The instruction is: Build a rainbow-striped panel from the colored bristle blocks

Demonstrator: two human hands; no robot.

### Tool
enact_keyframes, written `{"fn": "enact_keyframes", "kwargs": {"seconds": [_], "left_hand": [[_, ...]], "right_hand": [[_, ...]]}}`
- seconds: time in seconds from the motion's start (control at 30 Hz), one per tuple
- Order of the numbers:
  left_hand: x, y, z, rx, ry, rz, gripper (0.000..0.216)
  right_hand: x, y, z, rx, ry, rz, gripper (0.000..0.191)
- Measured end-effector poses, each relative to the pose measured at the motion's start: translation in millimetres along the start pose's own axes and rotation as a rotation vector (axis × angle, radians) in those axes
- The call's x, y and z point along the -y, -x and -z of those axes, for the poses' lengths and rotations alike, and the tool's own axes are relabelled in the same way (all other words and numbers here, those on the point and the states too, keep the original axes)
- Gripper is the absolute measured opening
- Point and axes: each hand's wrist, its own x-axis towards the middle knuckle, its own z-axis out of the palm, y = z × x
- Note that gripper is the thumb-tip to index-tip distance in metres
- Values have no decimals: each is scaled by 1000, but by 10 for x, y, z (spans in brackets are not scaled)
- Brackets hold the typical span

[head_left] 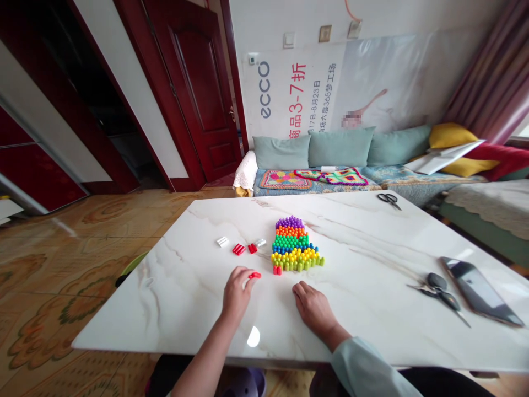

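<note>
My left hand (237, 291) rests on the white marble table (372, 264), its fingertips pinched on a small red peg (255, 275). My right hand (313, 306) lies flat on the table just to the right, fingers together, holding nothing. Beyond both hands stands a block of coloured pegs (294, 245) in rows: purple, orange, green, blue, yellow, with a few red at the near left corner. To its left lie loose pieces: red pegs (238, 249), another red piece (252, 248), and white pegs (222, 241).
Black-handled scissors (441, 292) and a dark phone (479, 290) lie at the table's right. A second pair of scissors (389, 199) sits at the far edge. Behind the table is a sofa (343, 165) with cushions; a dark red door (198, 82) stands at left.
</note>
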Motion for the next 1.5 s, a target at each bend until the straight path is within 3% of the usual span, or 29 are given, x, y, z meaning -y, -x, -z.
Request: {"fn": "enact_keyframes", "kwargs": {"seconds": [0.1,0.23,0.63,0.8,0.97,1.07,1.17,1.33,1.5], "left_hand": [[-420,-22,-308,105,-23,-103,9],[-674,-50,-561,126,-142,-131,3],[-662,-290,-705,23,-279,-89,2],[-646,-251,-725,11,-256,-76,18],[-418,-291,-538,-21,-268,-52,22],[-110,-486,-333,-20,-387,70,27],[199,-748,-194,84,-516,214,38],[432,-1019,-248,198,-551,253,48],[426,-1017,-393,273,-562,257,33]], "right_hand": [[8,8,9,-5,-8,1,17],[1,16,-10,-13,-24,5,16],[12,9,24,0,-26,11,16],[11,10,22,5,-15,7,17],[7,10,21,15,-5,8,17],[7,7,23,17,4,4,18],[6,5,25,15,3,3,18],[-2,13,20,12,-24,6,17],[3,-4,34,4,-44,3,18]]}}
